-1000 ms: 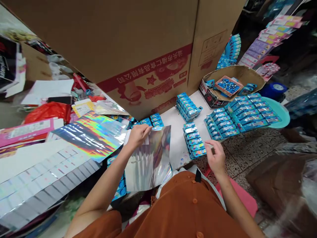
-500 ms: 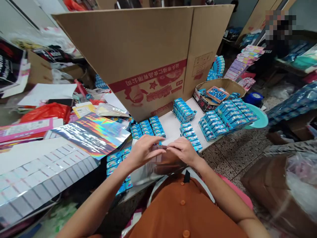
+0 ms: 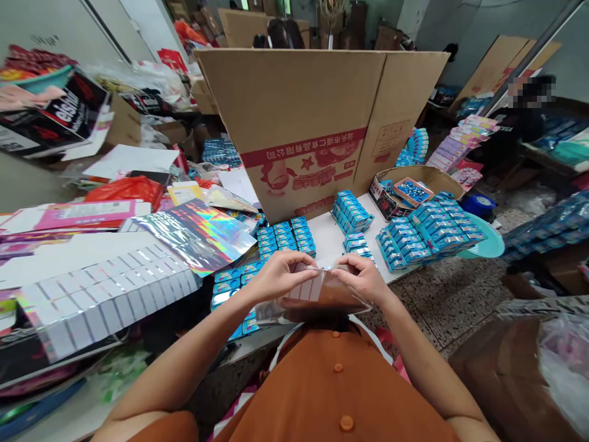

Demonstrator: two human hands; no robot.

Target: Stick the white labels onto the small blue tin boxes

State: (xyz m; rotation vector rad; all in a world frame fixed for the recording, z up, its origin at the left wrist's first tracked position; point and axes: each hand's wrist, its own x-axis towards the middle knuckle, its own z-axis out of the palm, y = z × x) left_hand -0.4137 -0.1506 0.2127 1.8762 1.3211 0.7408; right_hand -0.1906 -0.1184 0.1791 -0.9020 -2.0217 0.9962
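A clear plastic bag (image 3: 331, 301) hangs at the table's front edge, close to the orange shirt. My left hand (image 3: 286, 275) pinches its upper edge between thumb and fingers. On the other side of the bag's mouth, my right hand (image 3: 362, 277) pinches the same edge, a short gap away. Rows of small blue boxes (image 3: 285, 238) stand just beyond my left hand, and more blue boxes (image 3: 227, 285) lie left of it. Behind my right hand is a short row of blue boxes (image 3: 358, 245), partly covered by the fingers.
A large cardboard sheet (image 3: 304, 98) stands upright at the table's back. Blue box stacks (image 3: 407, 239) and an open carton (image 3: 386, 199) sit at right. A shiny holographic sheet (image 3: 207, 236) and a long row of white packs (image 3: 115, 301) lie left. A person (image 3: 519, 123) is at far right.
Both hands now pinch the bag's edge, where before the left thumb and fingers were apart. The bag is spread wider between them. The view has tilted up and turned left.
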